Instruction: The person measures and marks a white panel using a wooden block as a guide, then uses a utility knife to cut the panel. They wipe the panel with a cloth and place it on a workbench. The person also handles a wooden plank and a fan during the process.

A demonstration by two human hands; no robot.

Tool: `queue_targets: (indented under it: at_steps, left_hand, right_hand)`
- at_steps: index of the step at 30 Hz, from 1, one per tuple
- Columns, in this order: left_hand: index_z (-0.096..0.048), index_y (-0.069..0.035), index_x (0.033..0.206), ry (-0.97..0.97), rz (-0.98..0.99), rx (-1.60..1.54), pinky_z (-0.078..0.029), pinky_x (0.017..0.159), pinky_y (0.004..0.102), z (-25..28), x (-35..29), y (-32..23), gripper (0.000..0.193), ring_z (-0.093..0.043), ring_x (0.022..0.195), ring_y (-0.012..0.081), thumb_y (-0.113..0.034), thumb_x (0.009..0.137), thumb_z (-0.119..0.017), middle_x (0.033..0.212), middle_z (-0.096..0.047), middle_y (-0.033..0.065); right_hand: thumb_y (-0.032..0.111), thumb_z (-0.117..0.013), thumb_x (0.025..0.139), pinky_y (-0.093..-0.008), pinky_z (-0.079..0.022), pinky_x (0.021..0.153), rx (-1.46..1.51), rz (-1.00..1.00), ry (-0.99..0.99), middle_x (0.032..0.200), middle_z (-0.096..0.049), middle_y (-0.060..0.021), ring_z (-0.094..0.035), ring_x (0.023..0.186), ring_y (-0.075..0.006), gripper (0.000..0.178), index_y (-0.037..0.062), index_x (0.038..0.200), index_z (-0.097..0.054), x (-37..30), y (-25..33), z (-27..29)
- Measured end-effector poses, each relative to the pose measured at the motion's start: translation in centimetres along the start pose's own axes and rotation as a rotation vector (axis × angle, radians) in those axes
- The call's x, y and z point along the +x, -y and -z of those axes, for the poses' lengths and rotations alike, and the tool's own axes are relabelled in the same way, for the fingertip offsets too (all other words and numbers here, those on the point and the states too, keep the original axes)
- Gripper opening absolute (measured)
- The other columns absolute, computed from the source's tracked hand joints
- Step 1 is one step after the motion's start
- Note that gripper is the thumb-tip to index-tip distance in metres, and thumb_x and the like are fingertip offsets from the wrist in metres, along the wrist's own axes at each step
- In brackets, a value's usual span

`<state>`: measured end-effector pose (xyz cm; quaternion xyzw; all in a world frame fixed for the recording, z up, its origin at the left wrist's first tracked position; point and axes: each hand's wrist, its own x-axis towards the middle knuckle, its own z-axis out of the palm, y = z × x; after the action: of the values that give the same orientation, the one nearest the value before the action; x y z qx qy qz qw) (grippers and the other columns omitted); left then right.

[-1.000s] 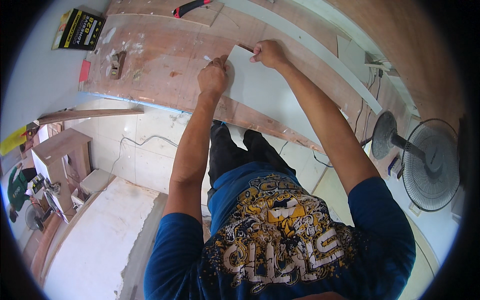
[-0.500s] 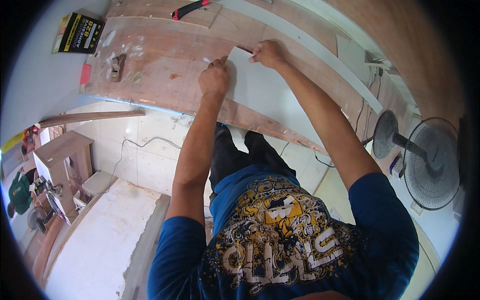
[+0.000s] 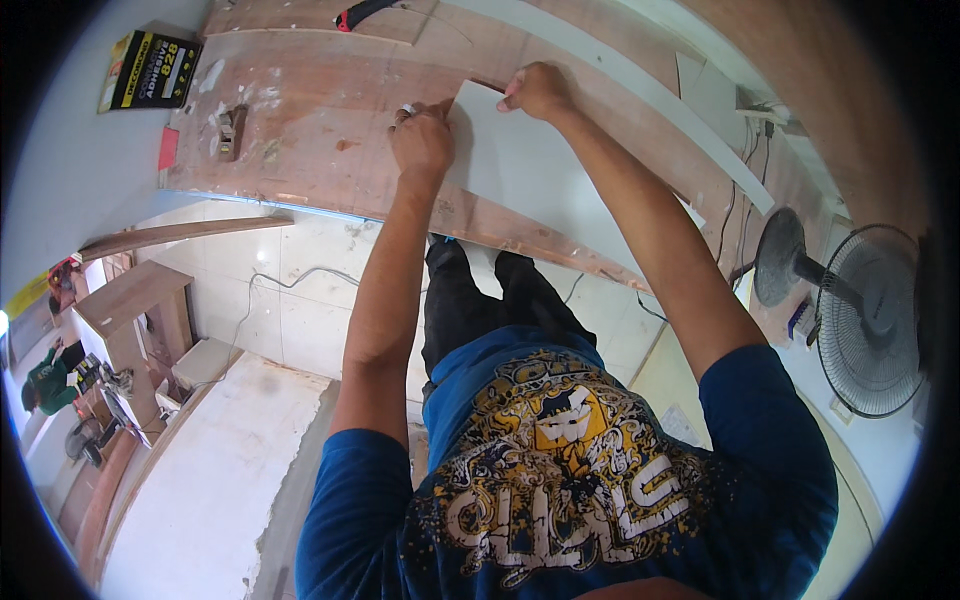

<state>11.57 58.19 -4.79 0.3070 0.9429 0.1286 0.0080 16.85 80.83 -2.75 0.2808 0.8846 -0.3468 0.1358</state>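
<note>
On the wooden workbench lies a long white sheet (image 3: pixel 530 155), its far end over a brown board whose edge just shows. My right hand (image 3: pixel 540 92) pinches the far edge of that sheet between thumb and fingers. Just left of the sheet, my left hand (image 3: pixel 422 138) is closed, fingers curled over the bench top. A small white scrap (image 3: pixel 406 110) shows at its fingertips; what it is made of I cannot make out. The underside of the sheet is hidden, and my right forearm crosses above its right part.
A small wooden hand plane (image 3: pixel 231 133) and a black-and-yellow can (image 3: pixel 155 70) stand at left. A black-and-red handled tool (image 3: pixel 362 14) lies at the far edge. A long white strip (image 3: pixel 640 95) runs along the back. A fan (image 3: pixel 868 320) stands at right. Far left, a person (image 3: pixel 48 382) in green works.
My left hand has shifted slightly left, away from the sheet, onto the white scrap that lay beside it. My right hand keeps its hold on the sheet's edge. The whole view has tilted a little.
</note>
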Motion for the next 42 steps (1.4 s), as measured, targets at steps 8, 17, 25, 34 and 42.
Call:
queue_targets:
  at_steps: [8, 17, 25, 34, 42]
  left_hand:
    - [-0.073, -0.027, 0.113, 0.177, 0.073, -0.322, -0.057, 0.081, 0.0483, -1.8, 1.6, 1.9, 0.026, -0.071, 0.096, 0.0374, -0.032, 0.088, -0.068, 0.102, -0.075, 0.0117]
    - [-0.076, -0.025, 0.102, 0.094, 0.189, -0.503, -0.057, 0.081, 0.046, -2.0, 0.9, 1.6, 0.018, -0.072, 0.094, 0.0354, -0.031, 0.087, -0.067, 0.104, -0.076, 0.0119]
    - [-0.073, 0.004, 0.091, -0.143, 0.355, -0.708, -0.055, 0.069, 0.0403, 1.4, -4.9, 3.1, 0.02, -0.073, 0.076, 0.0327, -0.014, 0.09, -0.065, 0.081, -0.074, 0.022]
    - [-0.068, 0.005, 0.079, -0.197, 0.965, -1.179, -0.051, 0.053, 0.0349, -2.2, -11.6, -4.5, 0.017, -0.066, 0.055, 0.0214, -0.008, 0.086, -0.076, 0.066, -0.069, 0.0145]
    - [-0.071, 0.003, 0.085, -0.216, 0.978, -0.732, -0.056, 0.075, 0.045, -3.1, -10.6, -5.9, 0.021, -0.072, 0.08, 0.04, -0.016, 0.081, -0.078, 0.082, -0.072, 0.0252]
  right_hand:
    - [0.027, -0.098, 0.063, -0.0386, -0.058, 0.079, -0.009, -0.027, 0.001, 0.088, -0.078, -0.0062, -0.073, 0.082, -0.0223, 0.034, 0.0114, 0.084, -0.077, 1.2, -0.8, -0.3]
    - [0.029, -0.098, 0.064, -0.0396, -0.055, 0.091, -0.041, -0.124, -0.072, 0.111, -0.075, -0.0071, -0.07, 0.108, -0.0252, 0.052, 0.0125, 0.107, -0.074, 1.7, -0.5, -0.8]
    - [0.025, -0.093, 0.069, -0.0397, -0.054, 0.09, -0.056, -0.038, -0.09, 0.107, -0.074, -0.0138, -0.07, 0.104, -0.0292, 0.052, 0.004, 0.11, -0.069, 0.9, 0.2, -1.3]
    - [0.042, -0.086, 0.076, -0.0435, -0.051, 0.1, -0.226, -0.036, -0.018, 0.127, -0.071, -0.0107, -0.065, 0.12, -0.0287, 0.06, 0.0103, 0.124, -0.068, 1.0, 0.1, -1.2]
    - [0.031, -0.088, 0.076, -0.0409, -0.052, 0.097, -0.125, 0.105, -0.079, 0.12, -0.072, -0.009, -0.067, 0.115, -0.0283, 0.055, 0.0095, 0.122, -0.067, 0.8, -1.6, -1.5]
